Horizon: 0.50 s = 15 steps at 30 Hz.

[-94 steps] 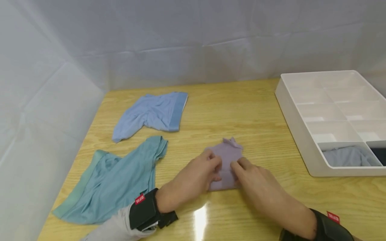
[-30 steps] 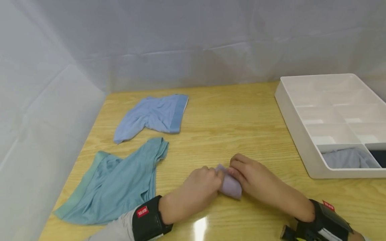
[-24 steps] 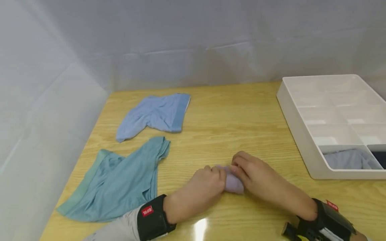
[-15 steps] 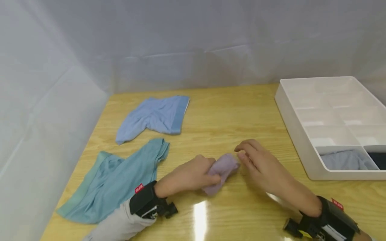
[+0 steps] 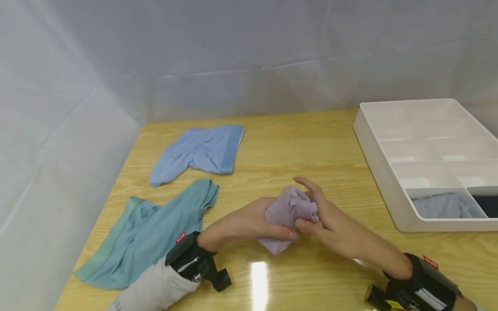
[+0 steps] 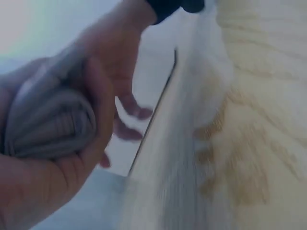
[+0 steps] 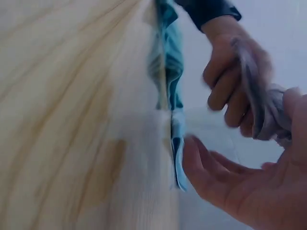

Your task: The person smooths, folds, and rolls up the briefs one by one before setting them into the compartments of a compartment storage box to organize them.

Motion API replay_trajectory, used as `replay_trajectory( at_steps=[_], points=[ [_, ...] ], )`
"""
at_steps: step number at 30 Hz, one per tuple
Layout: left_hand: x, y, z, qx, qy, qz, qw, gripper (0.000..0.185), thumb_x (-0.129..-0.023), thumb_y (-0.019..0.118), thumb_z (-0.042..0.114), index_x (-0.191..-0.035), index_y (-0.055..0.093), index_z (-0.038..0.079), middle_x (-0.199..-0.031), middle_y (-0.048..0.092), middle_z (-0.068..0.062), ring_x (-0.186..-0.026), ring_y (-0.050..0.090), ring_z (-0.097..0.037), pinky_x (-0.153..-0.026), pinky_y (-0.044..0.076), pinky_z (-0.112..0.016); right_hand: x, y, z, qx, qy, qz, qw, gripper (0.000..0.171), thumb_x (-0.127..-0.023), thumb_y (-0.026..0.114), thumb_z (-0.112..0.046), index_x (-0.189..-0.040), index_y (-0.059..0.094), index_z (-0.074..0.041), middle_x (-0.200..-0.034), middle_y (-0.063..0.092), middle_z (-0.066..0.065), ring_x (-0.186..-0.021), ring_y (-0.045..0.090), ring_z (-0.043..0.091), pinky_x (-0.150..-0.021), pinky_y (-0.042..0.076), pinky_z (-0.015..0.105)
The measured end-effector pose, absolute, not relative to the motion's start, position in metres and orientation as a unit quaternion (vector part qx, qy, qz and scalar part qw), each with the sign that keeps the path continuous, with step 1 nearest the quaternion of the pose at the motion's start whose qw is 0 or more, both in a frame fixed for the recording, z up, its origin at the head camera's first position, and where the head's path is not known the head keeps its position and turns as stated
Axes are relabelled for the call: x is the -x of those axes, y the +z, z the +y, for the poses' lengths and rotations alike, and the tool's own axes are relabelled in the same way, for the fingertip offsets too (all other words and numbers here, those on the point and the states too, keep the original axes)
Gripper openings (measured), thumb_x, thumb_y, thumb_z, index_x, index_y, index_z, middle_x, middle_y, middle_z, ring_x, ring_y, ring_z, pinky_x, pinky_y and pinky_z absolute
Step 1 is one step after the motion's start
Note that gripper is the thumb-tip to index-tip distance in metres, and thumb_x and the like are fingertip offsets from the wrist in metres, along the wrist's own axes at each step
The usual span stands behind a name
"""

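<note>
Two hands met over the middle of the tabletop (image 5: 295, 142), both on a small bundle of lilac cloth (image 5: 288, 211) lifted just clear of the wood. The left hand (image 5: 249, 222) gripped the bundle from the near left side, its fingers curled round the folded cloth; the left wrist view showed the same grip close up, the grey-lilac roll (image 6: 48, 124) lying in the curled palm (image 6: 72, 158). The right hand (image 5: 330, 220) came in from the right, thumb and fingers (image 5: 307, 185) closing on the bundle's right edge, so that the cloth sat pinched between the two hands. In the right wrist view the right palm (image 7: 244, 187) lay partly open below the cloth (image 7: 268, 112), with the left hand's fingers (image 7: 225, 91) wrapped over the cloth above it; that view was blurred. A teal garment (image 5: 151, 233) lay spread flat just left of the hands, near the left forearm, and a light blue garment (image 5: 198, 149) lay further back, apart from the teal one. At the right edge of the tabletop stood a white divided tray (image 5: 373, 147), well apart from the hands; its nearest left compartment held a folded grey-blue piece (image 5: 443, 206), and the compartment beside it held something dark (image 5: 488, 205), only partly in view.
</note>
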<state>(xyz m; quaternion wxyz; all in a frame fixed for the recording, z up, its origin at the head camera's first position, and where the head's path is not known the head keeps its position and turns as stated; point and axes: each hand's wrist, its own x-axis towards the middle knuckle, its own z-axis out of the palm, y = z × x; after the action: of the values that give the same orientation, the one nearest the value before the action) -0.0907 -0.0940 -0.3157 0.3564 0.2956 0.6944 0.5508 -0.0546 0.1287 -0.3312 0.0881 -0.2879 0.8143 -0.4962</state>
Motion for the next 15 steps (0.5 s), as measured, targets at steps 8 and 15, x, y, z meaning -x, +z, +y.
replay_trajectory(
  at_steps=[8, 15],
  points=[
    [0.075, -0.316, -0.082, -0.422, 0.239, 0.87, -0.093, 0.041, -0.066, 0.08, 0.003, -0.098, 0.055, 0.001, -0.094, 0.052, -0.009, -0.086, 0.052, -0.022, -0.073, 0.048, -0.031, 0.059, -0.329, 0.131, 0.225, -0.753, 0.506, 0.356, 0.061, -0.102, 0.034, -0.047, -0.15, 0.005, -0.023, -0.13, 0.033, 0.03, -0.11, 0.055, 0.041, -0.081, 0.051, 0.057],
    [0.069, -0.319, -0.074, -0.434, 0.074, 0.843, -0.308, 0.024, -0.073, 0.066, -0.005, -0.095, 0.057, 0.0, -0.103, 0.05, -0.015, -0.103, 0.052, -0.032, -0.092, 0.046, -0.037, 0.06, -0.329, 0.131, 0.124, -0.799, 0.375, 0.453, 0.06, -0.105, 0.033, -0.036, -0.151, 0.011, -0.003, -0.132, 0.037, 0.025, -0.114, 0.055, 0.039, -0.092, 0.048, 0.051]
  ],
)
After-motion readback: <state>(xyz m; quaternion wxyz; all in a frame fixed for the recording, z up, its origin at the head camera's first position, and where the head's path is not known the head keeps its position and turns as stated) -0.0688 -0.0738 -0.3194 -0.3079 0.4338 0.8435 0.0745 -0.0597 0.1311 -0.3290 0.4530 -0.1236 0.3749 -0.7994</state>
